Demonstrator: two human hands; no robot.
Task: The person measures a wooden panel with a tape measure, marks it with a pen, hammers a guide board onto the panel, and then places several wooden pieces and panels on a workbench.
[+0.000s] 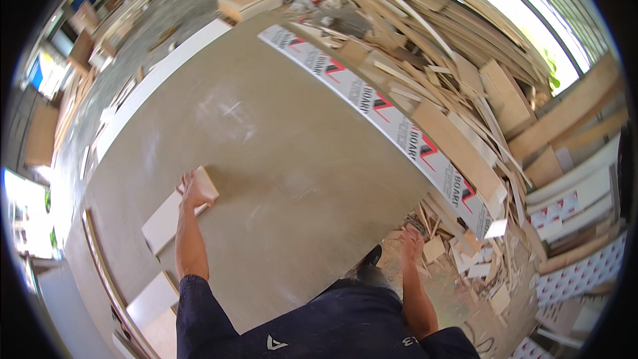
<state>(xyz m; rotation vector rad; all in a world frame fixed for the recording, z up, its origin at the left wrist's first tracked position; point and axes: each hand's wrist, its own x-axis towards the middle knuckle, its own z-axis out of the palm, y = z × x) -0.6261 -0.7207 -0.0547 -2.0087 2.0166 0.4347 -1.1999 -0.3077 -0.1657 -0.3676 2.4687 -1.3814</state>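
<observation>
My left hand (193,191) grips the far end of a short white-faced board (163,227), its thumb and fingers bent over the edges. This board lies slanted on the left part of a large, smooth grey-brown tabletop (292,146). Off the table's near right corner hangs my right hand (412,244), low beside my body. Its fingers look curled, but blur and the clutter behind them hide whether they hold anything. Nearer to me on the left lies another white board (154,300).
A long printed white strip (379,103) runs along the table's right side. Beyond it are heaps of wood offcuts (425,60), with more scraps (478,262) on the floor at right. A long thin rail (106,279) lies at the left edge. A white panel (159,80) borders the far left side.
</observation>
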